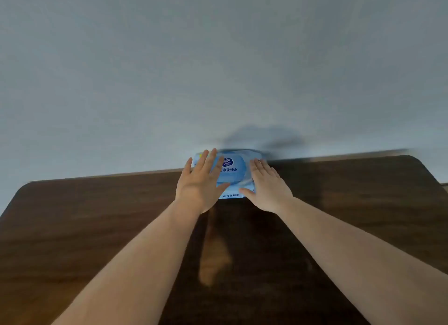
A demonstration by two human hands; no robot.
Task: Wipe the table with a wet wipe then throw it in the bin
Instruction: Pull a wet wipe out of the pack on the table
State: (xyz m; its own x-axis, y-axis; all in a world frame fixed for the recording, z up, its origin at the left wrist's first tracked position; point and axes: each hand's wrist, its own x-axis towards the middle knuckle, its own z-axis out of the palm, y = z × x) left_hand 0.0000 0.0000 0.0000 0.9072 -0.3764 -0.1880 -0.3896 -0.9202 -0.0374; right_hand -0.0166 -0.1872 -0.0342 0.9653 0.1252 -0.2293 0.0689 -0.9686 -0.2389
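A dark wooden table [97,227] is standing against a grey wall [218,58], with the blue wet wipe pack [231,173] leaning at its far edge. The left hand [200,186] and right hand [266,189] are reaching flat and open around it, gripping nothing yet. I think no wipe is out, so the lid needs lifting next.

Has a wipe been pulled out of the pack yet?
No: the blue wipe pack sits lid-shut at the table's far edge, with the left hand and right hand flat on it.
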